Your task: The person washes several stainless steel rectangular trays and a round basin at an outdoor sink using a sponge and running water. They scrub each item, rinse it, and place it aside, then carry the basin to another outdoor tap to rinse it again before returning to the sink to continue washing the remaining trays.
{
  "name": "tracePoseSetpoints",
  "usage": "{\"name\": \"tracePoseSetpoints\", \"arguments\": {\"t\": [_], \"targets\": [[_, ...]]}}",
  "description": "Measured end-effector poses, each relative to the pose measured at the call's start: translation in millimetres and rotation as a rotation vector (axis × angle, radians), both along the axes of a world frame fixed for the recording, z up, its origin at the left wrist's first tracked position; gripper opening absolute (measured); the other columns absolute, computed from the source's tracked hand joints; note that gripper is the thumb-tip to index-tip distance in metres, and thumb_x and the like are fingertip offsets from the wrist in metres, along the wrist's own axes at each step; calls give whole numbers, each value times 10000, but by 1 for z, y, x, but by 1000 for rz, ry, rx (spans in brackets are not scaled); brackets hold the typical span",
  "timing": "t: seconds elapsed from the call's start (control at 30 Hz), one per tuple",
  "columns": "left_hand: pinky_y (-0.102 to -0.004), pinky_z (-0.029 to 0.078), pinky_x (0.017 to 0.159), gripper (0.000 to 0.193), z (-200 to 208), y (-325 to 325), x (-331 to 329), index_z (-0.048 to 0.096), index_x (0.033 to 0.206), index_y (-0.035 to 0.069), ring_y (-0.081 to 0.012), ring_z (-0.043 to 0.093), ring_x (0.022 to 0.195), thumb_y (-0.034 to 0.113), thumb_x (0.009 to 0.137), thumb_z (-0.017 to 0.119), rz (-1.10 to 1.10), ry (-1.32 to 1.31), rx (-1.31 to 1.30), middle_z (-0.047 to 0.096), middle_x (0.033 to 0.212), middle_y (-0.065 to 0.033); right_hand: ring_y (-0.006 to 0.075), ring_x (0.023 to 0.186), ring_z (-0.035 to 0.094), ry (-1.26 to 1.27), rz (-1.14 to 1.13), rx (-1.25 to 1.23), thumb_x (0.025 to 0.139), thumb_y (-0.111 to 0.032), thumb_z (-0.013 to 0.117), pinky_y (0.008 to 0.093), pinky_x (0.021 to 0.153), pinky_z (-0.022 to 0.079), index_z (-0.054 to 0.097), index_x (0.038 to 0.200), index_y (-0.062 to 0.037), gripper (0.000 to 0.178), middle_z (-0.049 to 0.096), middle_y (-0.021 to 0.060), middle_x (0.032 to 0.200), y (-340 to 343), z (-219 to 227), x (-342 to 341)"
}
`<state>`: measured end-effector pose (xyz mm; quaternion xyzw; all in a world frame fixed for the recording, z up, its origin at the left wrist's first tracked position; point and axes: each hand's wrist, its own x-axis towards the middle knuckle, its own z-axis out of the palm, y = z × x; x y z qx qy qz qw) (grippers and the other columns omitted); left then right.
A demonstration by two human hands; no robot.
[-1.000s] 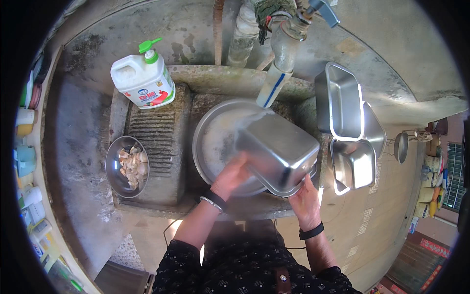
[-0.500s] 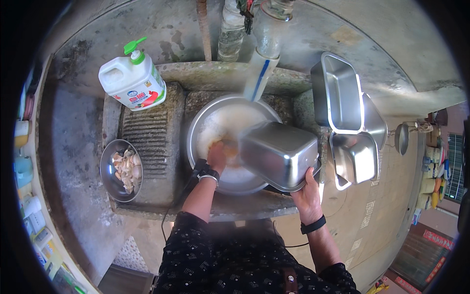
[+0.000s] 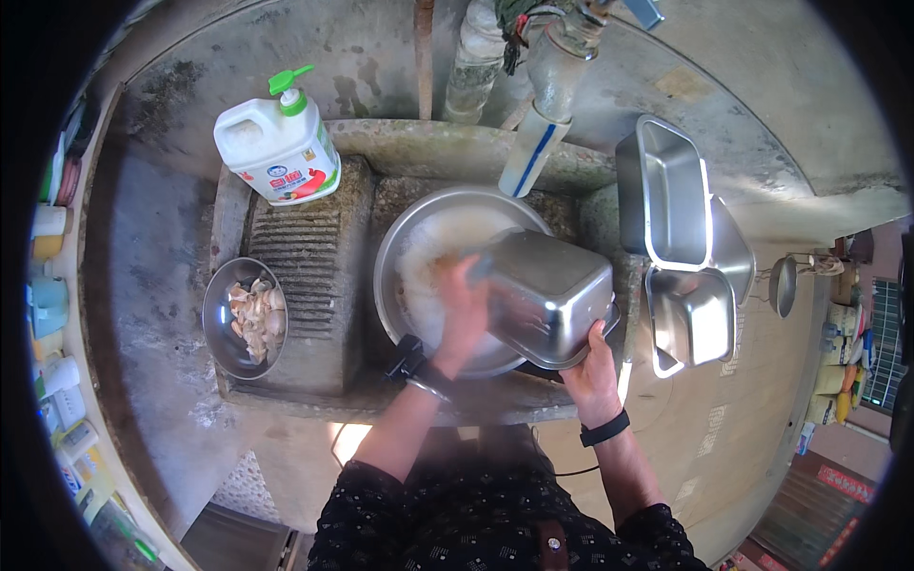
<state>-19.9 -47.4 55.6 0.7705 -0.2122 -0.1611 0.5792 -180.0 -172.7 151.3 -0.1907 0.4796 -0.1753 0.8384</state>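
Head view: one right hand grasps the rim of one silver rectangular metal pan, tilted over one round silver metal basin. One left hand is blurred beside it; whether its fingers grip anything cannot be told. Three other silver metal pans sit rightward; one white plastic bottle with a green pump and one round grey metal bowl sit leftward.
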Motion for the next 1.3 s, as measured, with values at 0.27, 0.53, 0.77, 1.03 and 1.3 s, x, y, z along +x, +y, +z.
{"name": "tracePoseSetpoints", "arguments": {"t": [0.27, 0.53, 0.77, 1.03, 1.3], "targets": [[-490, 385, 992, 436, -127, 23, 29, 558, 1243, 115, -349, 516, 1141, 133, 818, 658, -135, -145, 835, 586, 1164, -151, 176, 1109, 538, 56, 27, -327, 1046, -296, 413, 359, 933, 476, 420, 1355, -104, 363, 525, 37, 1238, -9, 3, -14], [-283, 439, 914, 354, -1, 27, 22, 552, 1258, 50, -116, 535, 985, 48, 908, 599, -204, 741, -24, 590, 1077, -11, 139, 1108, 556, 136, 43, -370, 1028, -324, 472, 345, 971, 468, 510, 1277, -127, 320, 579, -12, 1214, -19, -4, -7], [-328, 392, 996, 422, 33, -10, 0, 512, 1310, 58, -228, 487, 1159, 113, 906, 620, -328, 187, 60, 514, 1196, -109, 122, 1103, 551, 37, 136, -388, 1028, -332, 470, 324, 951, 470, 524, 1267, -121, 323, 583, -9, 1213, -25, -12, -13], [-439, 458, 919, 387, -115, 19, 45, 569, 1211, 62, -385, 547, 1081, 131, 837, 641, -261, -229, 729, 555, 1170, -188, 17, 855, 516, 129, 79, -416, 1029, -319, 482, 200, 754, 470, 574, 1162, -108, 267, 574, -70, 1015, -27, -4, -20], [-359, 463, 860, 320, 7, 33, 41, 575, 1153, 3, -260, 574, 1011, 123, 863, 638, -283, 316, 211, 565, 1112, -153, 90, 927, 610, -34, 66, -431, 1048, -418, 350, 246, 806, 523, 555, 1188, -48, 445, 634, 38, 1051, -17, 20, 19]]}}
